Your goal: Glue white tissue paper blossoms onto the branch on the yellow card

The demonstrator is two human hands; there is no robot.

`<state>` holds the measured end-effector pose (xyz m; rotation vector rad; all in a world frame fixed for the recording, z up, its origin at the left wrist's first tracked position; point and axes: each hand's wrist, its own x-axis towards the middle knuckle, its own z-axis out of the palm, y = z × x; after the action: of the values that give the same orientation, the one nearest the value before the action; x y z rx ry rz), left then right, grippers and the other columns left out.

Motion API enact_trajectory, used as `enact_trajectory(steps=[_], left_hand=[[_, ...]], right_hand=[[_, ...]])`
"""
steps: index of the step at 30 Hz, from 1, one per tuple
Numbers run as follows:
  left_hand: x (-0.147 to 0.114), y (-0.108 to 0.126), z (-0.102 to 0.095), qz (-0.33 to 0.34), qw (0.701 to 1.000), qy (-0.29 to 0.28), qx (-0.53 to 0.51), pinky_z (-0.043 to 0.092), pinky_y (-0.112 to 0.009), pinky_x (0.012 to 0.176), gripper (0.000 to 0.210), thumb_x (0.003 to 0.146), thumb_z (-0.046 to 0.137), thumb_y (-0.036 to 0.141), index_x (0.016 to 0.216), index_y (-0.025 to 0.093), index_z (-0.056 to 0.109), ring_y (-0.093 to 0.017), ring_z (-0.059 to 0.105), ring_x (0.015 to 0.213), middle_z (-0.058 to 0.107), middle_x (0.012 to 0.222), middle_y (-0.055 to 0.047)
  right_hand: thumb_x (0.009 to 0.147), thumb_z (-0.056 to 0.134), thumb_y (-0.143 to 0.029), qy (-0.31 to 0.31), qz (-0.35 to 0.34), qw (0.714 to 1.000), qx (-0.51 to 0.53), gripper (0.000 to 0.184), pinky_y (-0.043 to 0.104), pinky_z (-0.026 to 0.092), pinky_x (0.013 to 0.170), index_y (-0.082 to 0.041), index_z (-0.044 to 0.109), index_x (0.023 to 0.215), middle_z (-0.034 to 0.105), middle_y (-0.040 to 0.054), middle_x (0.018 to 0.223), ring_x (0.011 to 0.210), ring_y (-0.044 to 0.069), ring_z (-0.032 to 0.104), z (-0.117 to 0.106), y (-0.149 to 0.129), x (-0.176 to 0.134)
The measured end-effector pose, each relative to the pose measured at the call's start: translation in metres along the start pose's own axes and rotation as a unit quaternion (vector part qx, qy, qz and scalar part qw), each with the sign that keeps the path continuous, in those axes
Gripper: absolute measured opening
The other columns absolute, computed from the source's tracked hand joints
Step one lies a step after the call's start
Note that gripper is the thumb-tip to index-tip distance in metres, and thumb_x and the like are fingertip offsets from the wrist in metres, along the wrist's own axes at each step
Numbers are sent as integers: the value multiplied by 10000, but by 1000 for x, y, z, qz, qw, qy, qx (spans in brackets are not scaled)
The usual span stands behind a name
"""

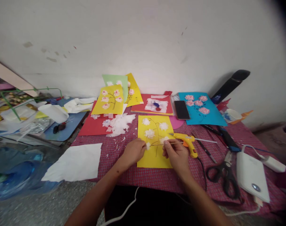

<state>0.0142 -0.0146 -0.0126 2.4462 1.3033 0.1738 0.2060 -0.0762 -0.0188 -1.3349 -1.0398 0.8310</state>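
A yellow card (pixel 147 160) with white tissue flowers (pixel 149 133) and drawn brown stems lies in front of me. My left hand (pixel 134 152) is closed at the card's left edge, its fingertips against a small white flower (pixel 148 146); what they grip is hidden. Pinched in my right hand (pixel 177 154) is a thin wooden stick (pixel 159 144), held level over the card and pointing left. Just beyond that hand, a yellow glue gun (pixel 184 137) with a glue stick in its back lies partly on the card.
Torn white tissue (pixel 121 125) and a white sheet (pixel 74 161) lie left. Behind are flower cards (pixel 107 106), a black phone (pixel 181 110) and a blue flower card (pixel 204 116). Black-handled scissors (pixel 224 175), a white power bank (pixel 252 175) and cables occupy the right.
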Motion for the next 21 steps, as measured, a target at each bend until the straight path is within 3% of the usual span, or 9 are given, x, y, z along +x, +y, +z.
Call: enact_trajectory(steps=[9, 16, 18, 21], left_hand=[[-6, -8, -13, -3, 998, 28, -58, 459, -301, 749, 230, 926, 445, 175, 828, 193, 653, -187, 613, 826, 686, 871, -48], [-55, -14, -12, -28, 993, 61, -98, 444, -289, 751, 197, 942, 472, 231, 935, 226, 669, -171, 623, 848, 694, 907, -13], [-71, -26, -15, -43, 991, 76, -102, 444, -281, 755, 187, 942, 485, 250, 928, 232, 670, -161, 623, 844, 695, 905, -2], [-82, -65, -29, -104, 983, 136, -64, 453, -290, 769, 212, 944, 479, 300, 910, 221, 672, -178, 629, 866, 701, 912, -20]], right_hand=[[861, 642, -479, 0, 36, 999, 13, 253, 271, 464, 430, -230, 597, 850, 610, -9, 640, 471, 155, 565, -14, -2, -18], [892, 627, -445, -22, 38, 999, 6, 223, 263, 466, 465, -226, 624, 857, 618, -15, 638, 485, 146, 566, -20, -4, -44], [896, 622, -448, -38, 35, 999, -11, 227, 272, 475, 478, -225, 640, 858, 626, -4, 636, 495, 158, 572, -19, 1, -52], [901, 611, -455, -51, 27, 998, -28, 232, 285, 489, 495, -229, 651, 862, 622, 1, 612, 501, 172, 577, -16, 11, -61]])
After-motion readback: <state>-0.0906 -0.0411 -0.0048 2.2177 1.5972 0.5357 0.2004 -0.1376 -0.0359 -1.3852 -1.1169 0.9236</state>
